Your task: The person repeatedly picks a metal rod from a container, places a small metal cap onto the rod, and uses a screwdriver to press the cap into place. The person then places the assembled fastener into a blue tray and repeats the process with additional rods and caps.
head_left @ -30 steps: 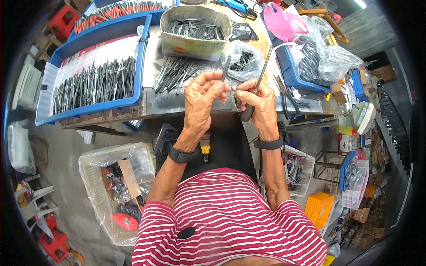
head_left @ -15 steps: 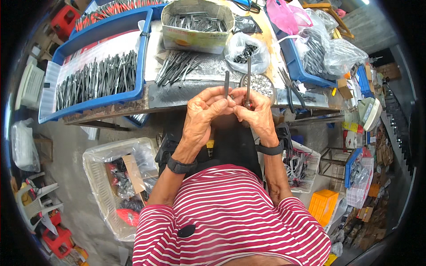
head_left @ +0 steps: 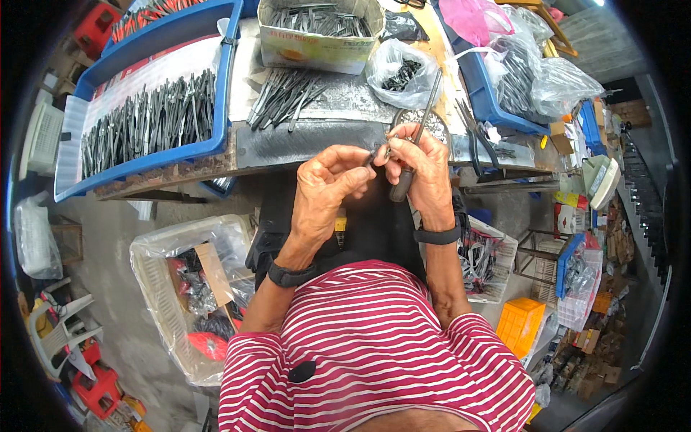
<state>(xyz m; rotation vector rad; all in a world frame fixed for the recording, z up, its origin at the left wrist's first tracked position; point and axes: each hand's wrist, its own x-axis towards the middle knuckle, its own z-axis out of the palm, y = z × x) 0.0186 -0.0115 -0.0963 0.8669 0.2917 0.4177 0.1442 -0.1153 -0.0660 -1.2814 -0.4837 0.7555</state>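
Note:
Above my lap, near the bench edge, my left hand (head_left: 327, 186) pinches a small dark piece (head_left: 370, 158) between thumb and fingertips; most of it is hidden. Close beside it, my right hand (head_left: 426, 167) is closed round a screwdriver (head_left: 402, 186). Its dark handle points down toward me, and its long thin shaft slants up to the right. At the right fingertips is a small metal bit (head_left: 386, 153), too small to name. Beyond the hands, a round dish (head_left: 448, 134) of small shiny parts is partly covered by the right hand.
Loose dark strips (head_left: 284, 99) lie on the bench before a carton (head_left: 313, 54) of similar ones. A plastic bag (head_left: 392, 75) of black parts and pliers (head_left: 478, 140) are to the right. Blue trays (head_left: 137, 160) flank the bench. A lined crate (head_left: 155, 288) stands on the floor.
The dark strip that stood upright in my left fingers has turned and is now mostly hidden. My right hand has tilted the screwdriver's shaft to the right, exposing its handle. The view has shifted slightly.

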